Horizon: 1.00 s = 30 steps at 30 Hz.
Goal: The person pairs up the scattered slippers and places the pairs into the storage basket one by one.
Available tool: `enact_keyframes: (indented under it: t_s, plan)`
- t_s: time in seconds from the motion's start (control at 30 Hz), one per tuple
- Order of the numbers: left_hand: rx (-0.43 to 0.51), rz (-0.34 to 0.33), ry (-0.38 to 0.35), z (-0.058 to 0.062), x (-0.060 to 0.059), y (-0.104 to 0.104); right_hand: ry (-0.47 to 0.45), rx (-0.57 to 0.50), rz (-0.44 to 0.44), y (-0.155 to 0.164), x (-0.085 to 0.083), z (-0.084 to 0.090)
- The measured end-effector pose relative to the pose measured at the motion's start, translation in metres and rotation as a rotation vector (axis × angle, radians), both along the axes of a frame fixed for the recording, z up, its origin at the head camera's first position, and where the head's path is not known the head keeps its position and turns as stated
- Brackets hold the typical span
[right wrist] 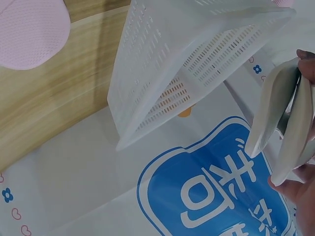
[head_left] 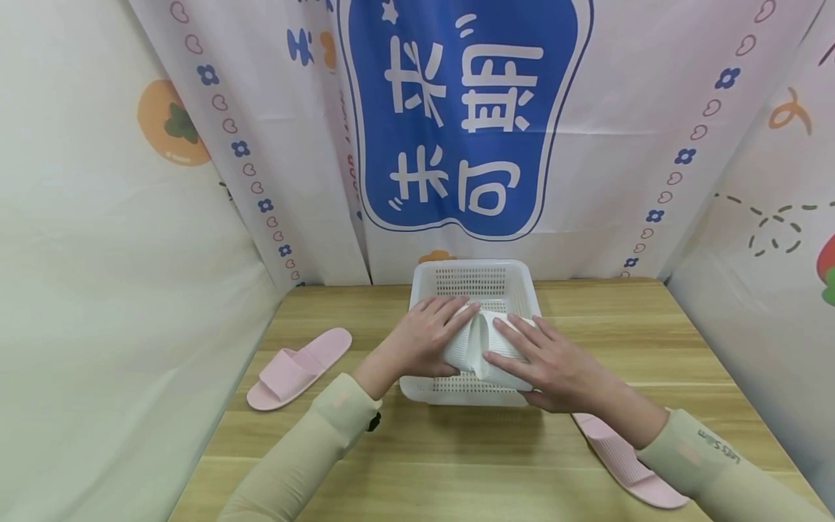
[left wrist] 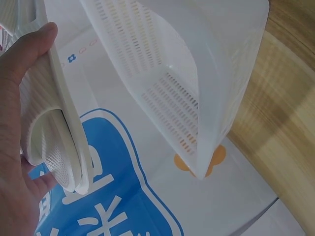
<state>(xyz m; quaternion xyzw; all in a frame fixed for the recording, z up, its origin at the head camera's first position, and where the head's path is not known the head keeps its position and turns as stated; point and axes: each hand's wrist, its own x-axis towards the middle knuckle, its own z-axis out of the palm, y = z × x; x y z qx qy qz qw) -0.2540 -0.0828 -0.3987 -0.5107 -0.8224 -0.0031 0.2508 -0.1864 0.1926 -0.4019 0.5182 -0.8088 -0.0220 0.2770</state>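
Observation:
Above a white perforated basket (head_left: pixel 472 274), a pair of white ribbed slippers (head_left: pixel 507 348) is held with the two soles side by side. My left hand (head_left: pixel 425 338) grips the slipper on the left, its thumb lying along the edge in the left wrist view, where the ribbed strap (left wrist: pixel 39 93) shows. My right hand (head_left: pixel 559 366) grips the other slipper, with thumb below and fingers over the top. The right wrist view shows the slippers' pale soles (right wrist: pixel 294 130) close together, a narrow gap between them. Part of the basket's inside is hidden behind the hands.
One pink slipper (head_left: pixel 300 368) lies on the wooden table (head_left: pixel 404 464) at the left. Another pink slipper (head_left: pixel 622 457) lies at the right, partly under my right forearm. A printed cloth (head_left: pixel 470 123) hangs just behind the basket, and light cloth walls flank the table.

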Motion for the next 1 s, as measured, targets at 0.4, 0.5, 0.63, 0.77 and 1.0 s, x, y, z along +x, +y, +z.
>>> enact_keyframes:
  t_s: [0.4, 0.5, 0.63, 0.77, 1.0]
  plan:
    - [-0.026, 0.026, -0.026, 0.003, -0.001, -0.003, 0.034, -0.017, -0.008, -0.002, -0.001, 0.001]
    - [-0.022, 0.030, -0.028, 0.003, -0.002, -0.004, 0.043, -0.020, -0.012, -0.002, -0.002, 0.001]
    - [-0.007, 0.037, -0.002, 0.003, -0.003, -0.006, 0.053, -0.034, -0.024, -0.002, -0.003, 0.001]
    - [0.009, 0.039, 0.049, 0.004, -0.002, -0.009, 0.058, -0.064, -0.032, -0.002, -0.005, -0.001]
    - [0.041, 0.066, 0.094, 0.005, -0.001, -0.017, 0.069, -0.114, -0.034, -0.002, -0.008, -0.005]
